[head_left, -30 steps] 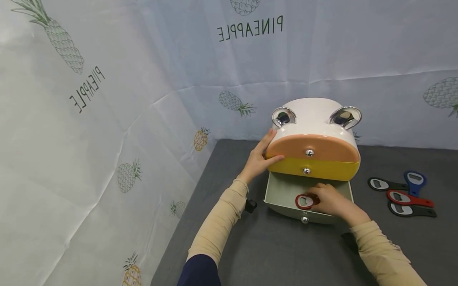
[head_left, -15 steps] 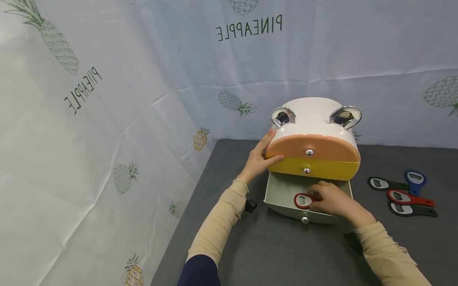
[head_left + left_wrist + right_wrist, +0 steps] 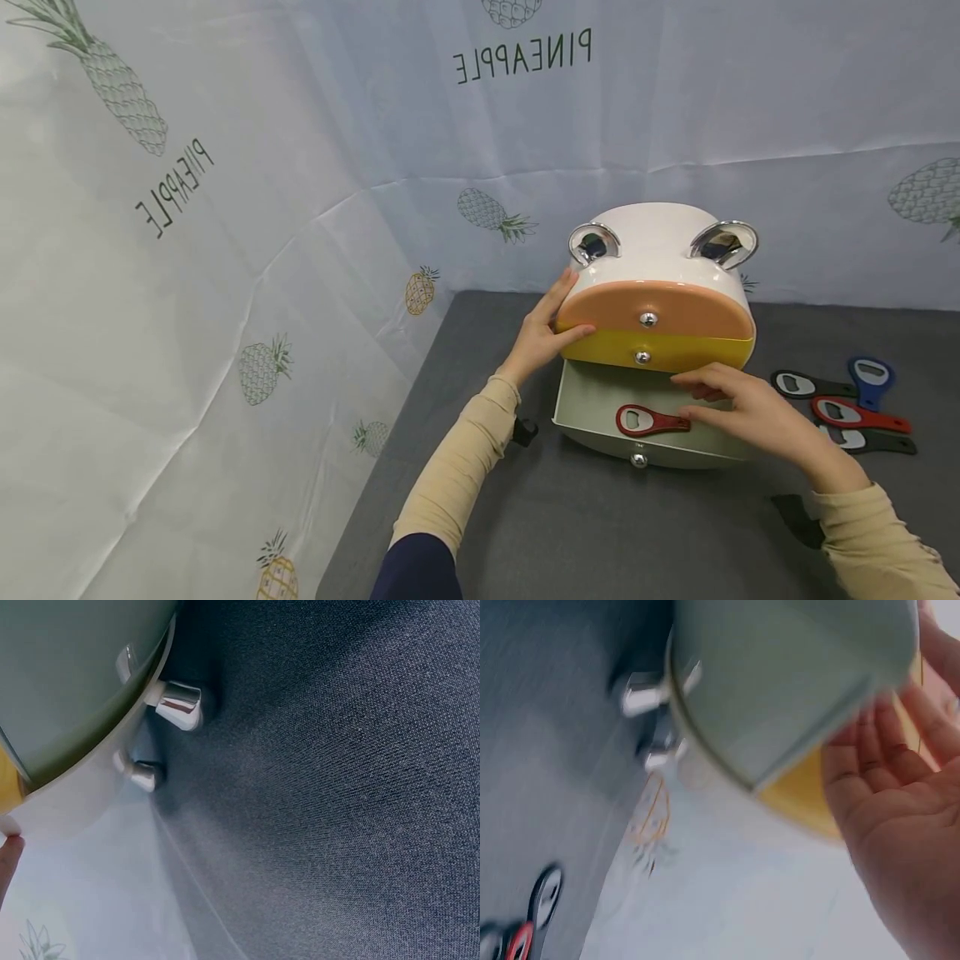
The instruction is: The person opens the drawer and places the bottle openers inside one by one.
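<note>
In the head view a red bottle opener lies inside the pulled-out pale green bottom drawer of a white, frog-like drawer box. My left hand rests against the box's left side, thumb across the front by the yellow drawer. Above the right part of the green drawer hovers my right hand, fingers loosely bent, holding nothing and apart from the opener. The right wrist view shows that hand beside the box. Only a fingertip of the left hand shows in its wrist view.
Right of the box lie several bottle openers: a blue one, a red one and black ones, partly overlapping. The orange top drawer and the yellow one are closed. A pineapple-print curtain stands behind and left of the grey table.
My right hand has let go of the red bottle opener, leaving it in the green drawer, and has moved right and away from it. The left hand stays on the box.
</note>
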The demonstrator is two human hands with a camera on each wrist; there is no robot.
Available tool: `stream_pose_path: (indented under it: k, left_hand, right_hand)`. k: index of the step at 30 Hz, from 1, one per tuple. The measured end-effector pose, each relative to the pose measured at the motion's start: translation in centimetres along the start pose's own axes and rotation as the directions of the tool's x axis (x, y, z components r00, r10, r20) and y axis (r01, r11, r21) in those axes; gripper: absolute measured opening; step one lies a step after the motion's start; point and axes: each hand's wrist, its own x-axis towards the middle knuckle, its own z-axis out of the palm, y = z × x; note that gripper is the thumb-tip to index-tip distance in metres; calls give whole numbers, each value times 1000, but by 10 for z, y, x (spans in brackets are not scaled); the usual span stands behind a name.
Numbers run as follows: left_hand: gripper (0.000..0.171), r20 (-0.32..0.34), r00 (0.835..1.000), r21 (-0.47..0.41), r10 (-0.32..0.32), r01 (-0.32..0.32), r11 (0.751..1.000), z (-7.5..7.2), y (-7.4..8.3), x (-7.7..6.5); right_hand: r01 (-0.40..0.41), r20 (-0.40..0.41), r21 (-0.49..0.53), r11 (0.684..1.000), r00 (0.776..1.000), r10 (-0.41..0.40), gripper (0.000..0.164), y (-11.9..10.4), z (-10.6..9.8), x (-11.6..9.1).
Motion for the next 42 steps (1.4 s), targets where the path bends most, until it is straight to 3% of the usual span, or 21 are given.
stream_pose_path:
  k: [7, 12, 19, 24, 29, 35, 40, 42]
  left_hand:
    - [79, -10, 1000, 4, 0, 1, 1000, 2, 0, 0]
    - [79, -10, 1000, 2, -17, 17, 1000, 4, 0, 0]
    - [78, -5, 1000, 0, -18, 18, 1000, 4, -3, -3]
    - [78, -9, 1000, 9, -7, 8, 1000, 6, -4, -4]
    - [79, -13, 1000, 17, -13, 13, 1000, 7, -4, -5]
    - [79, -22, 1000, 22, -2, 3, 1000, 7, -3, -6]
    - [78, -28, 1000, 17, 2, -2, 1000, 7, -2, -6]
    - [78, -28, 1000, 18, 3, -2, 1000, 7, -2, -5]
  right_hand:
    - [-62, -81, 96, 993, 994, 70, 39, 26, -22, -27]
    - [-140, -127, 84, 987, 980, 150, 37, 52, -34, -51]
    - [-319, -130, 47, 947, 938, 322, 43, 96, -49, -81]
    - [-271, -258, 7, 963, 930, 263, 52, 124, -46, -102]
    - [-267, -316, -46, 963, 918, 239, 61, 168, -36, -121]
    - [-306, -286, -71, 949, 918, 275, 56, 204, -28, -132]
    - [-339, -232, -83, 937, 921, 313, 59, 203, -30, -132]
    - [-391, -204, -95, 916, 908, 366, 61, 202, -30, -133]
